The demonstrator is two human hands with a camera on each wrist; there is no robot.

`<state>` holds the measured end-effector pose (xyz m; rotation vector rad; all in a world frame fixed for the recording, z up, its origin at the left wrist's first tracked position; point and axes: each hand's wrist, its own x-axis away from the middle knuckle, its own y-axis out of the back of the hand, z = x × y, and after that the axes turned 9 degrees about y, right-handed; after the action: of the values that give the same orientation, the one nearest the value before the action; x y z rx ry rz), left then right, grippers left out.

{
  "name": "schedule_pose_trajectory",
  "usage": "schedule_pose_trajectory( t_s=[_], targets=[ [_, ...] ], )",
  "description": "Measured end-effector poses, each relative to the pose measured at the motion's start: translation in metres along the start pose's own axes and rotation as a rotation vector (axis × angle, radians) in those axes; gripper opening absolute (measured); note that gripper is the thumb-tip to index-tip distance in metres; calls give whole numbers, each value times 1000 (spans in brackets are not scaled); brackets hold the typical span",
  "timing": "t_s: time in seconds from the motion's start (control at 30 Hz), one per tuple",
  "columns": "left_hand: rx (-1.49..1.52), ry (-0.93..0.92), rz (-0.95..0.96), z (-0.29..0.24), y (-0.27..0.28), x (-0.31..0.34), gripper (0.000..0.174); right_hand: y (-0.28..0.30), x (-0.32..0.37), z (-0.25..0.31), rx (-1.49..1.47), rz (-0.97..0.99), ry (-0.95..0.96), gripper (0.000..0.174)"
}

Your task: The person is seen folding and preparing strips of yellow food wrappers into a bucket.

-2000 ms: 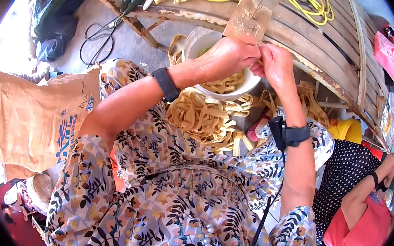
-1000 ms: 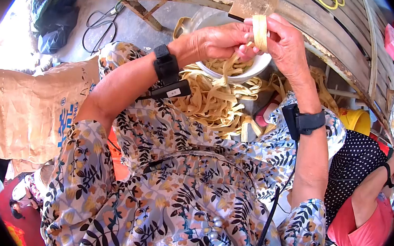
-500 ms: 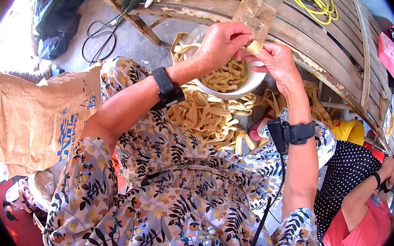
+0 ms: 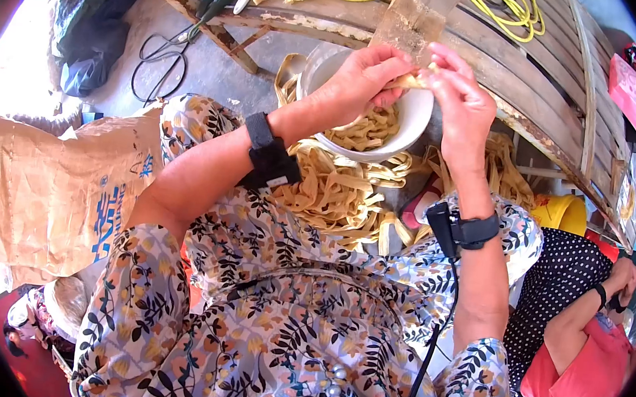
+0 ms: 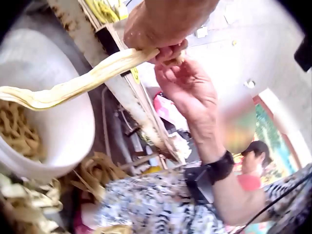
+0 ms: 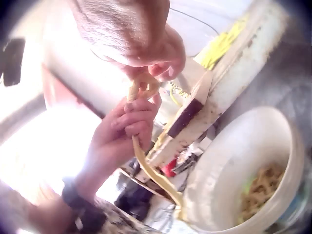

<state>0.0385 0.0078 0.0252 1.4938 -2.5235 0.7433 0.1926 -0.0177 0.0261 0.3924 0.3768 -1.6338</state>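
Above a white bucket (image 4: 417, 124), both hands work on one pale yellow flat strip (image 4: 407, 81). My left hand (image 4: 360, 80) grips it with curled fingers. The thumb and fingertips of my right hand (image 4: 463, 109) pinch its other end. In the right wrist view, a small loop of the strip (image 6: 145, 87) stands between the hands, and a tail hangs below the left fingers. The left wrist view shows a long flat length running out over the bucket's mouth. Short, twisted pieces (image 4: 366, 133) of similar yellow material lie in the bucket.
A heap of long yellow strips (image 4: 326, 192) lies on the floor beside my knees. Beyond the bucket is a slatted bench (image 4: 550, 91) with a wooden board (image 4: 407, 31) on it. A paper sack (image 4: 58, 196) stands at left; another person (image 4: 586, 354) sits at right.
One second ago the strip was wrapped as a broad band round the right fingers. That band has come off, and the strip is now a narrow loop between the two hands' fingertips.
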Motion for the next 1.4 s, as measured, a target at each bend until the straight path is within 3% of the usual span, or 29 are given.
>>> schedule_pose_trajectory(
  t_s=[0.07, 0.13, 0.27, 0.33, 0.37, 0.5, 0.6, 0.7, 0.93, 1.07, 1.1, 1.2, 1.33, 1.4],
  targets=[
    [165, 115, 73, -8, -6, 4, 19, 12, -8, -2, -194, -168, -183, 12],
    [89, 98, 95, -9, -7, 2, 22, 19, -16, 2, -352, -323, -352, 12],
    [-22, 102, 209, -1, 9, -2, 24, 25, -16, 3, -389, -321, -392, 15],
    [-3, 162, 319, 0, 19, -5, 26, 23, -17, 8, -270, -248, -415, 17],
    [-82, 127, 280, -2, 18, -4, 26, 21, -17, 10, -210, -211, -424, 19],
    [-346, 10, 210, -21, 5, 2, 27, 10, -9, 8, -22, -115, -407, 21],
    [-300, -6, 253, -17, 6, -6, 25, 7, -7, 5, -77, -41, -334, 17],
    [-203, 11, 292, -12, 5, -12, 24, 7, -10, 8, -220, -124, -367, 13],
    [-536, -226, 112, -5, -14, 0, 26, 20, -16, 5, -368, -142, -504, 13],
    [-110, 7, 146, -19, -19, 10, 28, 19, -18, 0, -283, -143, -429, 16],
    [-262, 12, 231, -24, -9, 10, 25, 18, -18, 2, -278, -129, -420, 16],
    [5, 69, 431, -14, 1, -4, 20, 19, -22, 11, -260, -75, -394, 18],
    [-53, 143, 396, -10, 9, -10, 15, 18, -20, 11, -229, -17, -348, 17],
    [-158, 48, 268, -6, 3, -8, 16, 19, -20, 10, -224, -23, -334, 17]
  ],
)
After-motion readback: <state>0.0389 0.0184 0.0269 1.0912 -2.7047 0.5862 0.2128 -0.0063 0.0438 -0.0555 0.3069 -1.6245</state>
